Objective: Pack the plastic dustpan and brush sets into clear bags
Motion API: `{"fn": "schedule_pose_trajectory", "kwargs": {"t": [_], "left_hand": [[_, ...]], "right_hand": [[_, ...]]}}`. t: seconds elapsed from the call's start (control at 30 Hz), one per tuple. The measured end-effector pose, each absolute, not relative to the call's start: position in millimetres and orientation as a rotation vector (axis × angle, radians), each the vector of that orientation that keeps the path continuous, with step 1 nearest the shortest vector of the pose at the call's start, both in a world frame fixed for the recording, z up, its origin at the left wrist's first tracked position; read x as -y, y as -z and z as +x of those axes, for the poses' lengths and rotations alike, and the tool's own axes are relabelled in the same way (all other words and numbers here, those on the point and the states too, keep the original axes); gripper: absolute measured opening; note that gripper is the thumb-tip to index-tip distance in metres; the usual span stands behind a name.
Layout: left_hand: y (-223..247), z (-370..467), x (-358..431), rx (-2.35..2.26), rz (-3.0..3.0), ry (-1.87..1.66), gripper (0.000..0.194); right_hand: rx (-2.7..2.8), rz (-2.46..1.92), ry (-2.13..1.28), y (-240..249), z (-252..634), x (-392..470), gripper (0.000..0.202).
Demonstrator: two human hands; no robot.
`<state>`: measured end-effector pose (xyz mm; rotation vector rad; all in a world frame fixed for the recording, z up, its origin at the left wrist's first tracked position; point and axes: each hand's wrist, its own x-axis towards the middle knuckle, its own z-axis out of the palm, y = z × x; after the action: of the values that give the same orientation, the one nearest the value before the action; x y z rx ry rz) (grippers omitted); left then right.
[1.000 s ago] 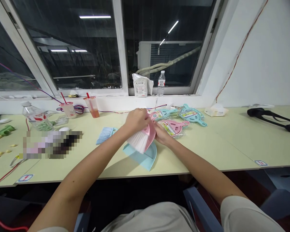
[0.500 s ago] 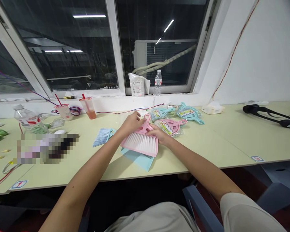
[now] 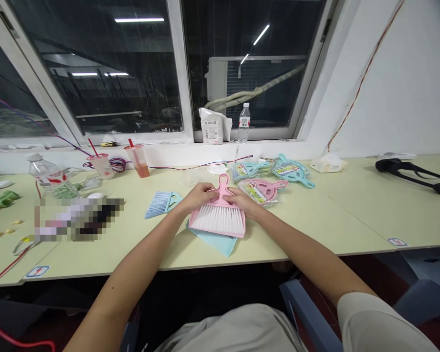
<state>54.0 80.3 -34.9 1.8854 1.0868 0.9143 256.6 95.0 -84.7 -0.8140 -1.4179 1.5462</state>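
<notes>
Both my hands grip a pink hand brush set, its white-bristled brush lying against a pink dustpan of the same shape. My left hand is closed on its left side, thumb on the pink plastic below the looped handle. From the right, my right hand holds the opposite edge, thumb also on top. Beneath the set a light blue dustpan lies on the table, partly covered. A light blue brush with blue bristles rests just left of my left hand.
Several wrapped brush sets, pink and turquoise, lie behind my right hand. Two drink cups and a large plastic bottle stand at the left. A tissue pack and a black strap-like device are at the right.
My left hand has come down from near the looped handle onto the left side of the pink set. The set now sits straighter between both hands. The view has shifted slightly.
</notes>
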Motion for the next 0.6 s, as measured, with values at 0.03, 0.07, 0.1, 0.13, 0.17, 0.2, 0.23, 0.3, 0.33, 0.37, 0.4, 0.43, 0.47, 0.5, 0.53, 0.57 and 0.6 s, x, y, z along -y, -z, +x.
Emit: {"fn": "schedule_pose_trajectory", "kwargs": {"t": [0.03, 0.07, 0.1, 0.13, 0.17, 0.2, 0.23, 0.3, 0.33, 0.37, 0.4, 0.43, 0.47, 0.5, 0.53, 0.57, 0.6], "left_hand": [[34, 53, -80, -1.087, 1.884, -0.913, 0.025], [34, 52, -80, -1.088, 1.887, -0.907, 0.025], [33, 50, -82, -1.089, 1.89, -0.902, 0.025], [32, 47, -84, -1.087, 1.894, -0.905, 0.026], [32, 42, -88, -1.086, 1.893, -0.922, 0.028], [31, 36, -92, -1.098, 1.889, -0.961, 0.031], [32, 28, -97, -1.135, 1.894, -1.022, 0.034], [34, 9, -109, -1.309, 1.934, -1.197, 0.035], [37, 0, -114, -1.456, 2.008, -1.277, 0.032], [40, -8, -119, -1.599, 2.096, -1.308, 0.029], [44, -15, -122, -1.7, 2.172, -1.285, 0.028], [48, -19, -125, -1.759, 2.252, -1.218, 0.028], [52, -21, -127, -1.793, 2.329, -1.126, 0.029], [56, -21, -128, -1.805, 2.397, -1.026, 0.03], [61, -18, -128, -1.807, 2.454, -0.934, 0.029], [65, -15, -129, -1.809, 2.498, -0.862, 0.028], [69, -10, -129, -1.812, 2.528, -0.814, 0.027]], "right_hand": [[1.422, -0.806, -1.554, 84, 256, -95, 0.04], [1.423, -0.8, -1.558, 83, 256, -94, 0.04], [1.418, -0.795, -1.556, 82, 255, -93, 0.04], [1.4, -0.794, -1.55, 80, 255, -92, 0.038], [1.368, -0.797, -1.541, 78, 255, -91, 0.036], [1.322, -0.805, -1.536, 76, 255, -91, 0.033], [1.266, -0.815, -1.536, 74, 256, -92, 0.03], [1.145, -0.827, -1.539, 72, 260, -96, 0.026], [1.086, -0.83, -1.54, 72, 263, -100, 0.023], [1.033, -0.832, -1.542, 72, 266, -104, 0.021], [0.983, -0.835, -1.549, 73, 268, -108, 0.018], [0.933, -0.84, -1.56, 74, 271, -113, 0.016], [0.884, -0.847, -1.577, 74, 274, -117, 0.013], [0.838, -0.853, -1.596, 74, 276, -120, 0.011], [0.795, -0.857, -1.612, 73, 278, -122, 0.009], [0.754, -0.856, -1.623, 72, 280, -124, 0.007], [0.714, -0.854, -1.624, 71, 281, -125, 0.006]]}}
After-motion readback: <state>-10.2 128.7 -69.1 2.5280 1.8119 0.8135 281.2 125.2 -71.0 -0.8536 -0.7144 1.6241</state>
